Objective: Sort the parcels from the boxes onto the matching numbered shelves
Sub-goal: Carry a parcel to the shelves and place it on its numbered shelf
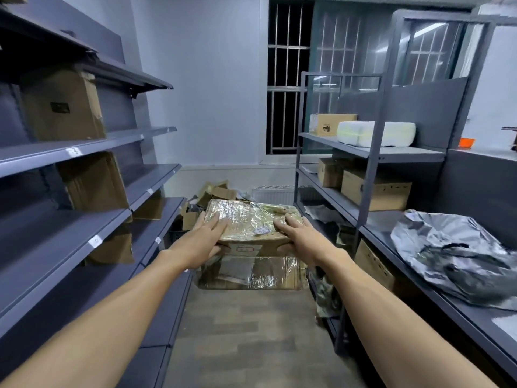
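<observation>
At twelve o'clock, left hand (208, 233) and right hand (297, 233) pinch a taped parcel (246, 219), fingers flat on top and thumbs beneath, not yet shelved, while cartons (375, 191) already sit on shelves (372, 153) at three o'clock.

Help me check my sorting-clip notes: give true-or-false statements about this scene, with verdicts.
1. The left hand and right hand both hold the taped parcel. True.
2. The white foam package lies on the floor. False: it lies on the right rack, upper shelf.
3. A crumpled grey bag lies on a right-hand shelf. True.
4. The left shelves hold no cardboard. False: cardboard boxes stand on them.
</observation>
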